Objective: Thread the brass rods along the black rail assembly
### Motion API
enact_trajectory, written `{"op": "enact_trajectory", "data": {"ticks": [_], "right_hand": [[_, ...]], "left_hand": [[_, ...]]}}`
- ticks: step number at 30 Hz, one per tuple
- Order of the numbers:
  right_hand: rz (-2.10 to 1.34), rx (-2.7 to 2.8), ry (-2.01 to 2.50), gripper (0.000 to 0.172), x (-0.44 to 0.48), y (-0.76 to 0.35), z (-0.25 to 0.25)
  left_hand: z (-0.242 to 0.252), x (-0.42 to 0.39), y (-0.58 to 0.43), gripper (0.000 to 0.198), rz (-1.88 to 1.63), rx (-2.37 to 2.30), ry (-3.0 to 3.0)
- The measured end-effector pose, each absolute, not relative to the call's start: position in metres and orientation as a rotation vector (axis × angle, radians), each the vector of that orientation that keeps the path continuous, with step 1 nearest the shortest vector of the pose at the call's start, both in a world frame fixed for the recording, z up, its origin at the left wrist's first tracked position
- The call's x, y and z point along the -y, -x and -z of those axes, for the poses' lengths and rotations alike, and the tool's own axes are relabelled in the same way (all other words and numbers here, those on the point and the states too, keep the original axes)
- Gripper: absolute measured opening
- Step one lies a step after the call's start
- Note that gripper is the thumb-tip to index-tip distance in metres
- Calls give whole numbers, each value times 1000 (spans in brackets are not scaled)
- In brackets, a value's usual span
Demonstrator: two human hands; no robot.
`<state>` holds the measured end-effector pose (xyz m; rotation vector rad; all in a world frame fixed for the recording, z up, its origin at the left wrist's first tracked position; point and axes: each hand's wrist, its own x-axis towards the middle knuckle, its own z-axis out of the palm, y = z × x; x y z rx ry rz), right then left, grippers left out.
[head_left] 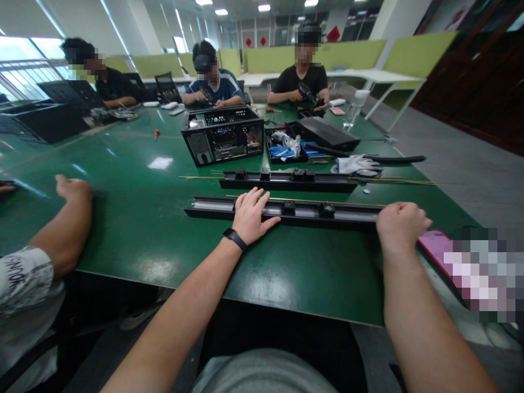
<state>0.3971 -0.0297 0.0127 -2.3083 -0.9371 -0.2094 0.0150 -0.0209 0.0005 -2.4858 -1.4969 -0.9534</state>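
A long black channel-shaped bar (305,210) with small black blocks lies across the green table in front of me. My left hand (252,214), a dark band on its wrist, rests on the bar left of its middle, fingers spread. At the bar's right end is my right hand (401,221), its fingers curled closed round or against that end; the fingertips are hidden. Just beyond lies a second, similar bar (282,181) with several blocks on top. Thin brass-coloured rods (393,180) lie along the second bar.
Behind the bars are an open computer case (223,136), a black tray with gloves (286,150), more white gloves (358,165) and a black panel (327,132). A pink item (440,248) lies at right. A person's arm (67,224) is at left; several people sit around the table.
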Motion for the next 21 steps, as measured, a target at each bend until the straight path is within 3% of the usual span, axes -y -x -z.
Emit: {"op": "enact_trajectory", "data": {"ticks": [8,21], "right_hand": [[153,734,2332,52,28,-400,-13],[180,595,2367,45,22,-414,0]], "left_hand": [[0,21,-11,73,970,1486,2491],[0,21,-7,74,954,1512,2485]]}}
